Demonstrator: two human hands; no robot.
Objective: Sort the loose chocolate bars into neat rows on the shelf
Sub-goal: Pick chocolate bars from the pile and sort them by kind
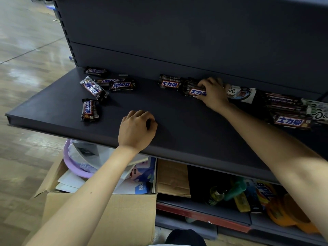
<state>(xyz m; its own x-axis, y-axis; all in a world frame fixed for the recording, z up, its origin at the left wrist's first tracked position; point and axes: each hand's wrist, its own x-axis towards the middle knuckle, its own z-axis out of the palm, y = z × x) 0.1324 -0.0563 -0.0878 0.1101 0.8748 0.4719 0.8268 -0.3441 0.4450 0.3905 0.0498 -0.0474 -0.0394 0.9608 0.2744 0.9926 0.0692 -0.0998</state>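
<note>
A dark shelf (177, 128) carries scattered Snickers bars. Several loose ones lie at the left: one at the back (95, 71), a tilted one (94, 89), one reading SNICKERS (122, 85) and one near the front (89, 110). Another bar (169, 83) lies against the back wall. My right hand (213, 94) grips a Snickers bar (194, 91) just to the right of that bar. My left hand (136, 127) rests on the shelf with its fingers curled and nothing in it. At the right lie stacked Snickers bars (287, 110) and white Dove bars (241, 94).
Below the shelf an open cardboard box (99, 208) holds papers and a purple basin (71, 157). A lower shelf (230, 215) holds bottles and a Tide pack (264, 192). The slotted upright (66, 32) stands at the back left, with wooden floor (26, 68) beyond.
</note>
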